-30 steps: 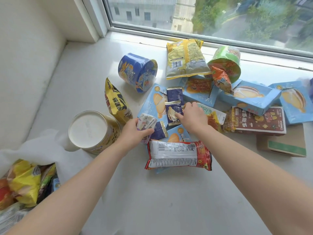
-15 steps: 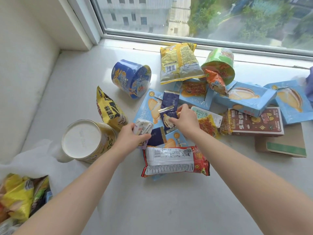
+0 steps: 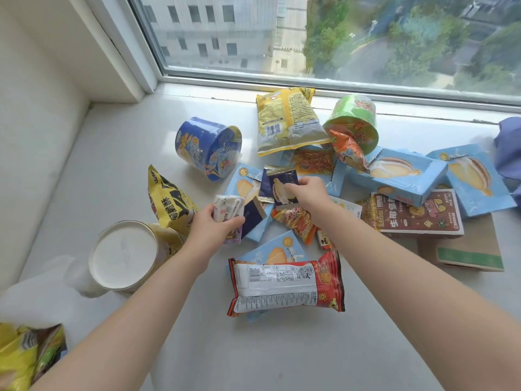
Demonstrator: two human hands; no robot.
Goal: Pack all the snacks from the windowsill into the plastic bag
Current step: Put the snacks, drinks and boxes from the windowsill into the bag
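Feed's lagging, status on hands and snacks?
Left hand gripping small white wrapped packets. Right hand pinching dark navy biscuit sachet. Most snacks on sill; white plastic bag bottom-left. Nothing blocking.

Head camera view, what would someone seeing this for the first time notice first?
Two bare hands meet over a heap of snacks on the windowsill: the right hand pinches a dark blue packet, the left hand grips a small white packet. Nearest lies a red bag, back side up; a blue tub lies tipped over at the far left.
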